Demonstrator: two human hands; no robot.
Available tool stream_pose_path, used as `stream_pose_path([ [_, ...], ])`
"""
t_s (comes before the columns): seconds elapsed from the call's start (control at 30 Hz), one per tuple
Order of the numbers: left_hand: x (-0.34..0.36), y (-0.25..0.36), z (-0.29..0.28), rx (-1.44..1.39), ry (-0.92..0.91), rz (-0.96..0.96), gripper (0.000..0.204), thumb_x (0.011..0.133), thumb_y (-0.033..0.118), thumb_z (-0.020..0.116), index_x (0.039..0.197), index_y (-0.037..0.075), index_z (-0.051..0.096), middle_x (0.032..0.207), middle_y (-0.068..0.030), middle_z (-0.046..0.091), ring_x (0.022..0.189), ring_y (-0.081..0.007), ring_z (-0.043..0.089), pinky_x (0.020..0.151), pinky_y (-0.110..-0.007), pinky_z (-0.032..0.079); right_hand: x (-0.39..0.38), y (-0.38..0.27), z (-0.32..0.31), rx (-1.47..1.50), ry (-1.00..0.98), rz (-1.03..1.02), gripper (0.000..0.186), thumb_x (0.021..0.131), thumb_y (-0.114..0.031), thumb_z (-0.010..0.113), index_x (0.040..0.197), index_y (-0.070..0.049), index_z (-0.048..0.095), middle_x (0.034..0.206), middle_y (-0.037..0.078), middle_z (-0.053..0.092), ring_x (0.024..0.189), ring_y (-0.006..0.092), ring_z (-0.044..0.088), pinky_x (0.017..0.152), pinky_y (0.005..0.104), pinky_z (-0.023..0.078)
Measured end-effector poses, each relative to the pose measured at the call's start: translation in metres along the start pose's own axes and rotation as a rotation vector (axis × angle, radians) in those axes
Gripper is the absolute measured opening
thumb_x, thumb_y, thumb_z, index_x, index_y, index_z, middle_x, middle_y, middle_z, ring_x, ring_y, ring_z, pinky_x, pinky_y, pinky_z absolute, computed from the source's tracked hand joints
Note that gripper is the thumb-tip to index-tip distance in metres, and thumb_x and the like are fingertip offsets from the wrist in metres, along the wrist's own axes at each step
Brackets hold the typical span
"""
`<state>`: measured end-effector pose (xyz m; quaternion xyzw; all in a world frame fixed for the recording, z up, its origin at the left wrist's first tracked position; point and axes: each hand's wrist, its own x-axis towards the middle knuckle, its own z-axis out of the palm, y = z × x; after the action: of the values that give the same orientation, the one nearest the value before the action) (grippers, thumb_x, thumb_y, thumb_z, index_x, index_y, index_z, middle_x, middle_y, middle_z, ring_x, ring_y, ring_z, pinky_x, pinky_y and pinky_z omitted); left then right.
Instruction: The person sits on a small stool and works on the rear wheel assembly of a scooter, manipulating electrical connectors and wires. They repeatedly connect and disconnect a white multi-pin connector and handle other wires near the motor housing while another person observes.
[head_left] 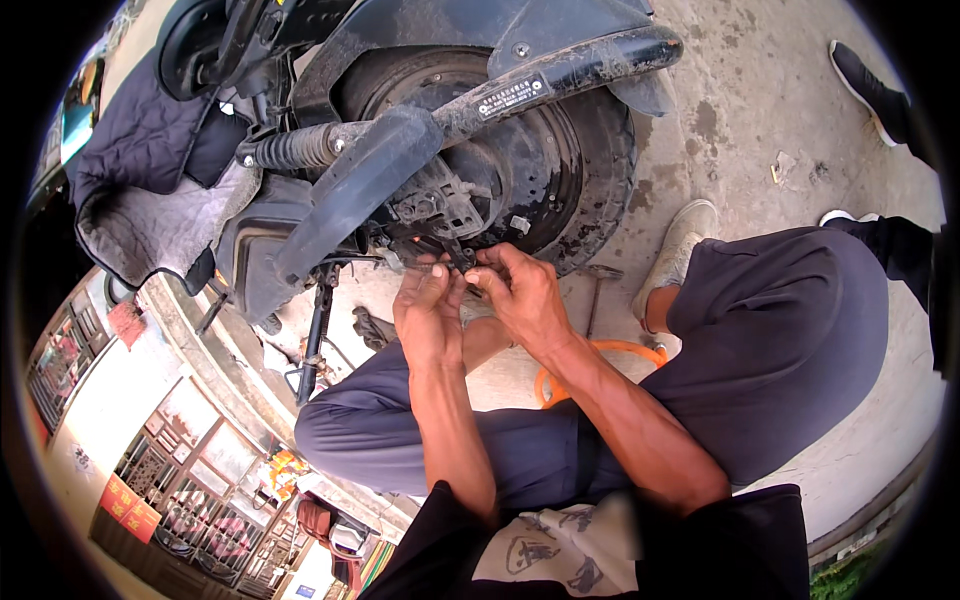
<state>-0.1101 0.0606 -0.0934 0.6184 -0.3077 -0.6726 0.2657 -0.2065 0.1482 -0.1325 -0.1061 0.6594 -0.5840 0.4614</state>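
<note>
My left hand (432, 300) and my right hand (515, 295) meet at the scooter's rear hub, just below a dirty metal brake fitting (435, 205). My left fingers are closed on a small cable-end part (398, 260). My right thumb and index finger pinch a small dark metal lever (458, 250); exactly what lies between the fingertips is partly hidden. Behind them is the wet black rear wheel (610, 165). A black tube (650, 55) with a label and a spring shock absorber (290, 152) sit above.
A quilted cover (135, 160) hangs left. A kickstand (320, 325), a dark rag (370, 325) and a hammer-like tool (597, 295) are near the wheel. An orange stool (550, 385) is beneath me. Another person's shoe (860, 85) is at right; a concrete step (220, 355) runs lower left.
</note>
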Motion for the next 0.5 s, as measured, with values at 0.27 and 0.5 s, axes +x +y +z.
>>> stream_pose_path([
  [0.27, 0.006, -0.003, -0.008, -0.06, -0.029, 0.002, 0.023, 0.094, -0.004, 0.063, 0.117, -0.001, 0.059, 0.107, -0.0102, 0.065, 0.094, -0.0167, 0.063, 0.087, -0.03, 0.054, 0.001, 0.007, 0.004, 0.053, -0.004, 0.036, 0.025, 0.088, -0.014, 0.075, 0.101, 0.006, 0.067, 0.094, 0.025, 0.072, 0.084, 0.0399, 0.072, 0.071, 0.0422, 0.057],
  [0.5, 0.003, -0.003, -0.021, 0.013, -0.109, -0.026, 0.023, 0.1, 0.007, 0.063, 0.12, -0.002, 0.057, 0.106, -0.0113, 0.065, 0.096, -0.0179, 0.065, 0.084, -0.031, 0.058, 0.0, 0.002, 0.008, 0.117, -0.036, 0.067, 0.017, 0.091, -0.005, 0.071, 0.103, 0.007, 0.066, 0.074, 0.005, 0.068, 0.061, 0.0062, 0.059, 0.054, 0.0243, 0.05],
])
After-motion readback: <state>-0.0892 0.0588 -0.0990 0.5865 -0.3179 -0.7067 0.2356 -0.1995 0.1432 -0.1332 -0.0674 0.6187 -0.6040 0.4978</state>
